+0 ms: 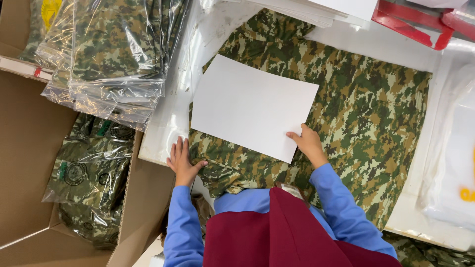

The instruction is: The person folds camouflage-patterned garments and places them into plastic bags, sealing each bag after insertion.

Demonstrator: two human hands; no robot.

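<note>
Your right hand (308, 144) rests on the near right corner of a white sheet of paper (252, 106), with the thumb lying on top of the sheet. You cannot tell from this view whether the fingers curl under the edge to pinch it. The sheet lies flat and slightly skewed on a camouflage garment (366, 109), toward the garment's left half.

Your left hand (182, 162) lies flat, fingers together and extended, on the near left edge of the garment, with the thumb spread to the right. It grips nothing; it presses on the fabric where the white table (168, 123) edge meets it. The two hands are well apart, one at each near corner of the sheet.

The garment is spread across the table, and part of it hangs over the near edge.

To your left, a stack of bagged camouflage garments (109, 59) in clear plastic sits on the table edge. Below it, an open cardboard box (29, 148) holds more bagged garments (89, 173). At the far edge lie a stack of white sheets (316, 11) and a red tray (420, 22).
</note>
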